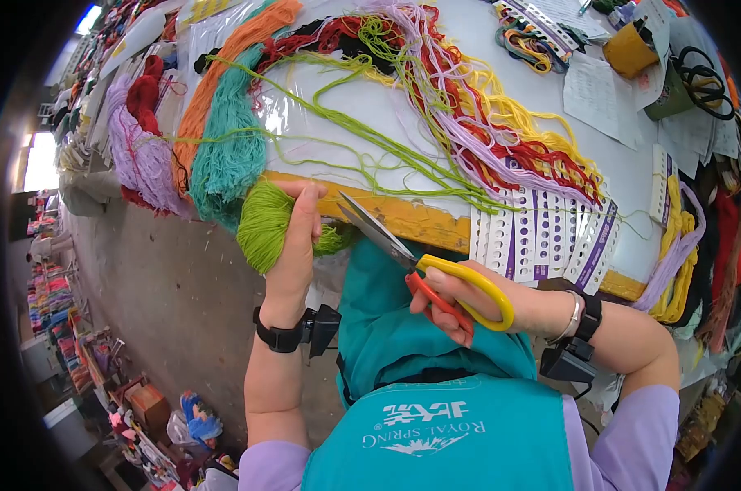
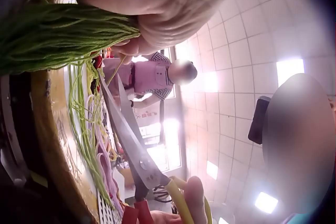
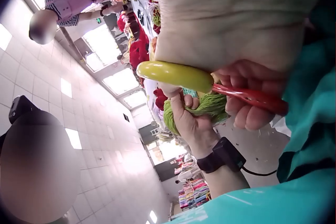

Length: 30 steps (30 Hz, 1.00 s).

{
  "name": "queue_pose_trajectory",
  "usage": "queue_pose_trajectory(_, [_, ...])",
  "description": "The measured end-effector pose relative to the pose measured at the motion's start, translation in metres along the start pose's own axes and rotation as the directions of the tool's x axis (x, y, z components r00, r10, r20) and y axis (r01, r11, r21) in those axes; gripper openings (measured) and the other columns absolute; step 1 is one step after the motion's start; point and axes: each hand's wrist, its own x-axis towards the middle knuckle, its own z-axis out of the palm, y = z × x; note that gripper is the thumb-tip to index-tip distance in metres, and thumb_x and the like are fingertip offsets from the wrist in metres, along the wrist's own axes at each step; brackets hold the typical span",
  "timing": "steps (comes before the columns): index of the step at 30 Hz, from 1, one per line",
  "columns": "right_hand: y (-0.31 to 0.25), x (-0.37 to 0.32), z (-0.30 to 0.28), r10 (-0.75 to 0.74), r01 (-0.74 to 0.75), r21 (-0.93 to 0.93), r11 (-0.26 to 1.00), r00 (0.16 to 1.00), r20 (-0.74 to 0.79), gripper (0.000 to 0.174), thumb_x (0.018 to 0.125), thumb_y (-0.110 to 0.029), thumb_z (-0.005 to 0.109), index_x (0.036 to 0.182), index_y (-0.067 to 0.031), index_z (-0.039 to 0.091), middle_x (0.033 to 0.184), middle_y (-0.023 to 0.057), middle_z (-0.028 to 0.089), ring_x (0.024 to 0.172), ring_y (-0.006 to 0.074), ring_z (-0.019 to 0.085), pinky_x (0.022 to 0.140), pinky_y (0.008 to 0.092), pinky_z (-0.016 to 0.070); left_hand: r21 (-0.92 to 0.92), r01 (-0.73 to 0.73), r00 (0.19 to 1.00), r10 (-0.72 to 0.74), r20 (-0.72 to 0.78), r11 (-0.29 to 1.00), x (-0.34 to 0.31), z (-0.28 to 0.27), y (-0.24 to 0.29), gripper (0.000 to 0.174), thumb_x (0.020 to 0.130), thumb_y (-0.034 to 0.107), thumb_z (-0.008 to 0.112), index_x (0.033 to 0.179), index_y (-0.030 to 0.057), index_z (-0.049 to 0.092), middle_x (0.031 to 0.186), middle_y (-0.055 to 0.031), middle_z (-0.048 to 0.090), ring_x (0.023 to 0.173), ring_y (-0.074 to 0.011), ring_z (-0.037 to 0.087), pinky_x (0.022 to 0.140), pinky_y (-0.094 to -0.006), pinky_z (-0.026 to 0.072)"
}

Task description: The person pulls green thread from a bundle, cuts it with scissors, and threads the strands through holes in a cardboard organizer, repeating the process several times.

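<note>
A bundle of green yarn (image 1: 265, 227) is gripped in the left hand (image 1: 300, 233) at the table's front edge, its strands hanging on both sides of the fingers. The right hand (image 1: 460, 296) holds scissors (image 1: 387, 237) by their yellow and red handles, blades parted and pointing toward the left hand. In the left wrist view the blade tips are beside a thin strand that runs from the left fingers (image 2: 131, 45); whether they touch it cannot be told. The right wrist view shows the yellow handle (image 3: 176, 76) around the thumb; the blades are hidden there.
Loose green strands (image 1: 370, 139) cross the table toward purple-and-white punched cards (image 1: 542, 237). Teal yarn (image 1: 233, 147), orange yarn (image 1: 215, 74) and lilac yarn (image 1: 137, 155) hang over the left edge. Black-handled scissors (image 1: 702, 86) stand in a holder at right. Another person (image 2: 149, 77) stands across the table.
</note>
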Motion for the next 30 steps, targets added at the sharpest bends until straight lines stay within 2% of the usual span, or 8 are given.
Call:
queue_pose_trajectory(3, [0.002, 0.007, 0.003, -0.053, 0.054, 0.013, 0.998, 0.998, -0.016, 0.056, 0.095, -0.056, 0.049, 0.092, 0.0001, 0.057, 0.054, -0.0019, 0.045, 0.043, 0.009, 0.049, 0.04, 0.0246, 0.0436, 0.003, 0.004, 1.0, -0.004, 0.005, 1.0, -0.001, 0.001, 0.002, 0.012, 0.093, 0.016, 0.063, 0.093, 0.0042, 0.06, 0.075, 0.0009, 0.058, 0.057, -0.0027, 0.044, 0.051, -0.0183, 0.0349])
queue_pose_trajectory(6, [0.003, 0.011, 0.002, -0.028, 0.03, 0.033, 0.999, 0.998, -0.06, 0.055, 0.094, -0.054, 0.051, 0.088, -0.0005, 0.058, 0.053, -0.0022, 0.044, 0.04, 0.0086, 0.047, 0.038, 0.0239, 0.041, 0.009, -0.002, 1.0, 0.002, 0.007, 1.0, -0.002, 0.003, 0.003, 0.013, 0.094, 0.017, 0.063, 0.093, 0.0046, 0.06, 0.074, 0.0013, 0.057, 0.057, -0.0026, 0.043, 0.051, -0.0182, 0.0346])
queue_pose_trajectory(9, [0.002, 0.005, -0.001, -0.04, 0.039, -0.018, 0.999, 0.999, -0.02, 0.047, 0.101, -0.043, 0.043, 0.091, 0.0, 0.058, 0.054, -0.0014, 0.042, 0.043, 0.0088, 0.044, 0.04, 0.0235, 0.0386, 0.01, -0.014, 1.0, 0.014, 0.0, 1.0, 0.0, -0.001, 0.0, 0.012, 0.094, 0.017, 0.063, 0.092, 0.0048, 0.06, 0.077, 0.0008, 0.058, 0.057, -0.0027, 0.042, 0.051, -0.0184, 0.0341])
queue_pose_trajectory(12, [0.003, -0.009, -0.007, -0.045, 0.046, -0.034, 0.998, 0.999, 0.029, 0.049, 0.102, -0.045, 0.039, 0.095, -0.0002, 0.057, 0.057, -0.0014, 0.043, 0.046, 0.0085, 0.045, 0.043, 0.0234, 0.0399, 0.024, -0.007, 1.0, 0.006, 0.015, 1.0, 0.003, 0.0, -0.002, 0.01, 0.093, 0.014, 0.064, 0.092, 0.0046, 0.06, 0.083, -0.0008, 0.061, 0.057, -0.0032, 0.042, 0.052, -0.0188, 0.034])
queue_pose_trajectory(15, [0.008, -0.012, -0.01, -0.148, 0.147, 0.03, 0.989, 0.988, 0.036, 0.055, 0.097, -0.055, 0.046, 0.098, -0.0005, 0.054, 0.057, -0.0025, 0.041, 0.047, 0.0083, 0.045, 0.044, 0.0244, 0.0409, 0.056, -0.019, 0.997, 0.015, 0.072, 0.998, 0.002, 0.008, 0.002, 0.01, 0.093, 0.014, 0.064, 0.092, 0.0046, 0.06, 0.078, 0.0, 0.058, 0.057, -0.0037, 0.042, 0.053, -0.0194, 0.0343])
queue_pose_trajectory(21, [0.01, -0.004, -0.006, -0.179, 0.176, 0.054, 0.983, 0.982, 0.06, 0.056, 0.097, -0.055, 0.043, 0.105, 0.0, 0.05, 0.059, -0.0029, 0.038, 0.05, 0.0086, 0.043, 0.047, 0.0254, 0.0403, 0.062, -0.078, 0.995, 0.073, 0.071, 0.995, -0.005, 0.02, 0.006, 0.009, 0.093, 0.013, 0.065, 0.092, 0.0047, 0.06, 0.07, 0.0019, 0.053, 0.058, -0.0044, 0.043, 0.053, -0.0193, 0.0336])
queue_pose_trajectory(27, [0.011, -0.002, -0.005, -0.228, 0.228, 0.002, 0.974, 0.974, -0.011, 0.054, 0.095, -0.054, 0.049, 0.099, 0.0003, 0.054, 0.055, -0.0033, 0.04, 0.042, 0.0082, 0.043, 0.039, 0.0241, 0.0377, 0.083, -0.063, 0.995, 0.055, 0.088, 0.995, -0.012, 0.023, 0.006, 0.01, 0.093, 0.014, 0.064, 0.093, 0.0044, 0.06, 0.069, 0.0027, 0.051, 0.057, -0.004, 0.043, 0.052, -0.0194, 0.0338])
queue_pose_trajectory(30, [0.013, -0.001, -0.007, -0.237, 0.238, 0.035, 0.971, 0.971, -0.032, 0.052, 0.094, -0.052, 0.053, 0.095, -0.0001, 0.056, 0.053, -0.0033, 0.042, 0.038, 0.0082, 0.043, 0.035, 0.0232, 0.036, 0.098, -0.069, 0.993, 0.059, 0.105, 0.993, -0.013, 0.025, 0.004, 0.013, 0.094, 0.016, 0.063, 0.095, 0.0035, 0.059, 0.068, 0.0029, 0.05, 0.056, -0.0033, 0.042, 0.051, -0.0195, 0.0343])
